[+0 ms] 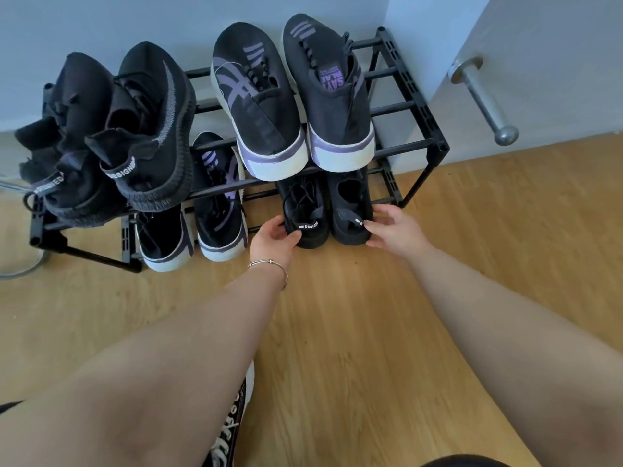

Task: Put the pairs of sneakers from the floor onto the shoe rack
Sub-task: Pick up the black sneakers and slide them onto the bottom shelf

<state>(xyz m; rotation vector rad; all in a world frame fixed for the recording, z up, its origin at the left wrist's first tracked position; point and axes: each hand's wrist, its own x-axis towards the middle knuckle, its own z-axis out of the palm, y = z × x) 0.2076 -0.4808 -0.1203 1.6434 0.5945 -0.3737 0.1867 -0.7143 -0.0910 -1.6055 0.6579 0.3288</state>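
Observation:
A black two-tier shoe rack (419, 96) stands against the wall. On its lower tier at the right sits a pair of all-black sneakers, heels toward me. My left hand (273, 239) grips the heel of the left black sneaker (305, 214). At the heel of the right black sneaker (352, 203), my right hand (392, 230) touches the outer side with fingers spread. The top tier holds a black knit pair (141, 129) at the left and a black-and-purple pair (293, 96) at the right. Another black-and-purple pair (192, 224) fills the lower left.
Wooden floor (371, 332) spreads in front of the rack. A white door with a metal handle (485, 96) is at the right. A metal ring or base (20, 264) lies at the left of the rack. A patterned black-and-white item (232, 429) shows under my left arm.

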